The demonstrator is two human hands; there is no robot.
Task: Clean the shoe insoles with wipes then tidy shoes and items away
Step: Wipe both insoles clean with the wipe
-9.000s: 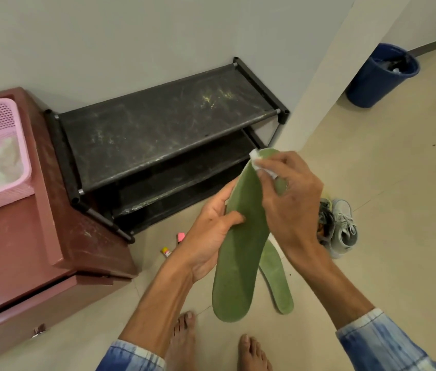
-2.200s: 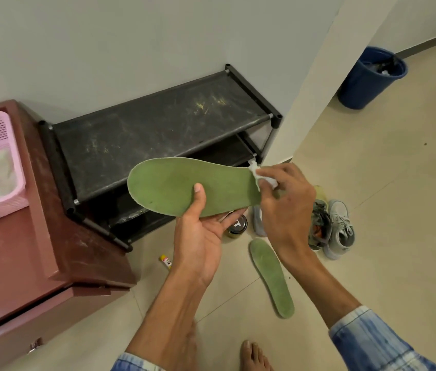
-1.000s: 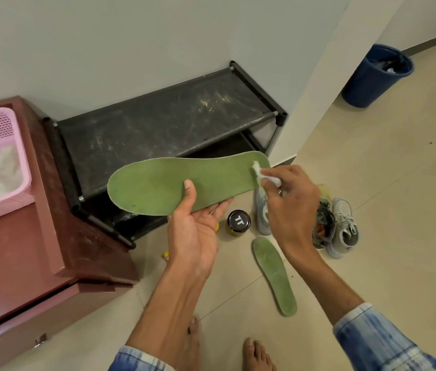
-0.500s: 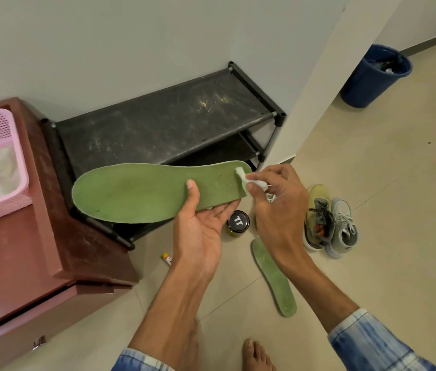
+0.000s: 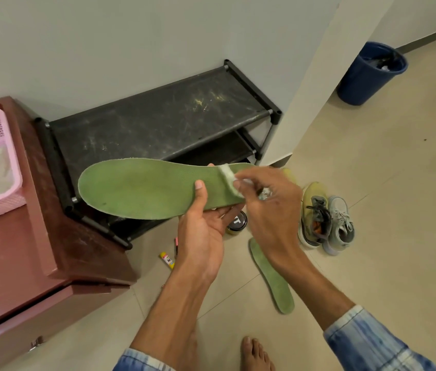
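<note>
A left hand (image 5: 200, 234) grips a green insole (image 5: 136, 188) level before a black shoe rack (image 5: 158, 124), thumb on top, fingers curled beneath, while the right hand (image 5: 270, 210) pinches a white wipe (image 5: 229, 180) against its three o'clock end. A second insole (image 5: 271, 279) lies on the floor (image 5: 385, 263) at five o'clock, shoes (image 5: 324, 218) at its one o'clock

Blue-white tie-dye sleeves (image 5: 366, 341), bare feet (image 5: 255, 353)
</note>
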